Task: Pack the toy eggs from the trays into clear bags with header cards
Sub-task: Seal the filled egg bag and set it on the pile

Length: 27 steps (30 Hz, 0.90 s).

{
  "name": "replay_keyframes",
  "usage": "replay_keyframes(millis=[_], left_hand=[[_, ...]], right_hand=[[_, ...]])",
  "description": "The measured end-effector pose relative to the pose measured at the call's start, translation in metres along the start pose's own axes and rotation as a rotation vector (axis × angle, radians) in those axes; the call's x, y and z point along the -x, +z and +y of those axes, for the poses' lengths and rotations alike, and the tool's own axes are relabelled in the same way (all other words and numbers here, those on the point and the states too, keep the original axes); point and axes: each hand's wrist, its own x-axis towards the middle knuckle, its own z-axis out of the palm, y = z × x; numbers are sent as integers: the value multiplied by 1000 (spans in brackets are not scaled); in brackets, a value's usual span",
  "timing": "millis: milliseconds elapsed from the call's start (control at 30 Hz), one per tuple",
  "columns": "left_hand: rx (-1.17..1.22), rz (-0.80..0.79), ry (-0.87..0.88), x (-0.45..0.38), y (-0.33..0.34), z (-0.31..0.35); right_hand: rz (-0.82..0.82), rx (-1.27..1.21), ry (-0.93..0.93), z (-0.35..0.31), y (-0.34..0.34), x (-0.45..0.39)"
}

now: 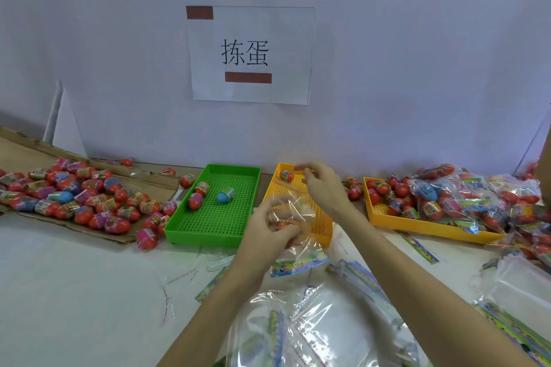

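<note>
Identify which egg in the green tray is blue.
The egg nearest the green tray's right wall; the two others beside it are red with printed wrappers.

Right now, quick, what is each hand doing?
Left hand: grips a crinkly clear plastic bag with toy eggs inside.
Right hand: fingers curled above the yellow perforated plastic tray; whether it pinches anything cannot be told.
</note>
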Motion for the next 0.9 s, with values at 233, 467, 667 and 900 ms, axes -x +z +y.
replay_keyframes(millis=[233, 467, 667, 900], left_hand=[[63, 26, 2, -7, -9, -6], [15, 10, 19, -5, -10, -5], [3, 26, 26, -6, -8, -4], [-83, 10, 121, -1, 2, -4]], right_hand=[[-347, 411, -59, 14, 29, -39], [-16, 397, -103, 17, 28, -36], [262, -210, 1, -9, 3, 6], [239, -402, -246, -23, -32, 108]])
